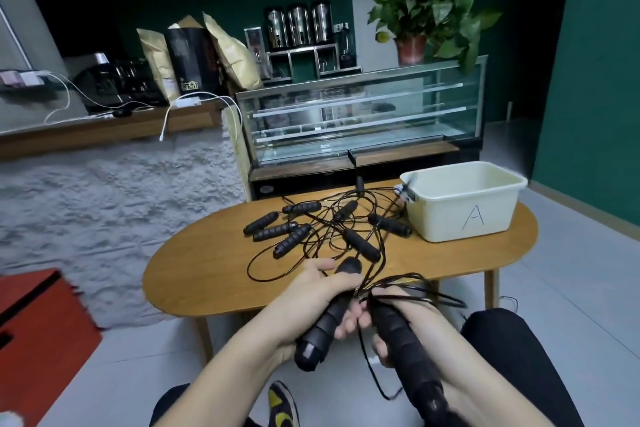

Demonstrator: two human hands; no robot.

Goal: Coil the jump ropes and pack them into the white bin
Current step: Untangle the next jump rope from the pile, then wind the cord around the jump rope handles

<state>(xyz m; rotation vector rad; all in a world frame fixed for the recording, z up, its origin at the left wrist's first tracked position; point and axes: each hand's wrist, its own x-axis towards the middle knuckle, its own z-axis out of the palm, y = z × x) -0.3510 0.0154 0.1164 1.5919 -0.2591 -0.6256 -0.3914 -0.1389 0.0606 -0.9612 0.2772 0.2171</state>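
Both handles sit gripped, left hand [311, 302] and right hand [398, 326] side by side; bin [464, 204] lies ahead-right, I judge.

Oval table [194, 274] — glass case [363, 114]

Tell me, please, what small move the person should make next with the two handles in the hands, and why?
Probably bring the two handles side by side and start winding the loose cord around them. The left hand grips one black handle, the right hand grips the other handle, and their thin cord hangs in loops, uncoiled. The white bin looks empty.
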